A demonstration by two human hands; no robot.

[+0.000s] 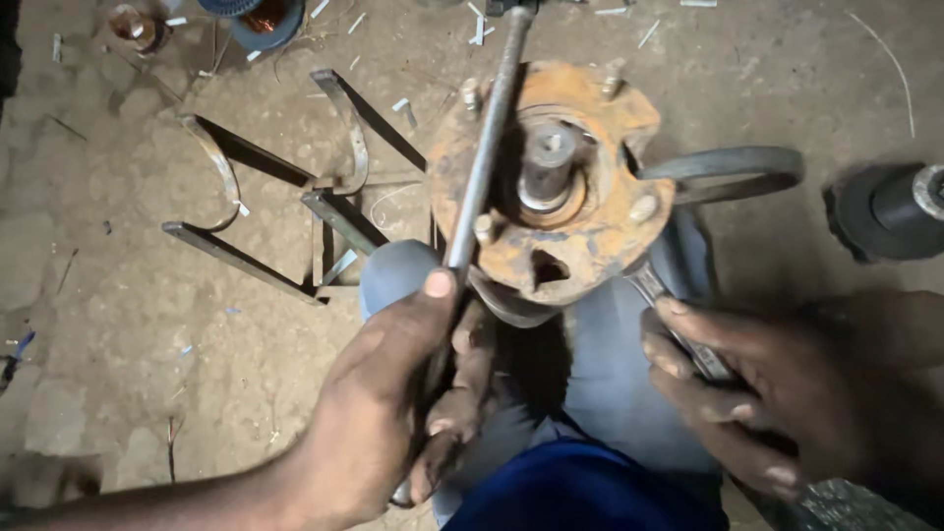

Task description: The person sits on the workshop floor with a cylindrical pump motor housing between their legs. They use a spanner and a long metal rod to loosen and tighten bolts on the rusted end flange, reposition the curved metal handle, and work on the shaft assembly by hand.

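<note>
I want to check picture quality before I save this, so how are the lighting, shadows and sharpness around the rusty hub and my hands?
Head view: light falls fairly evenly on the rusty hub, sharp enough to show its studs. The metal rod carries a pale sheen. The left hand and right hand look dark and slightly soft. The metal frame casts hard shadows on the dirt floor; corners dim.

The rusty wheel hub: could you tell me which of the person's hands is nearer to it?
Left. The left hand grips a metal rod lying across the rusty wheel hub; the right hand holds a wrench below it.
</note>
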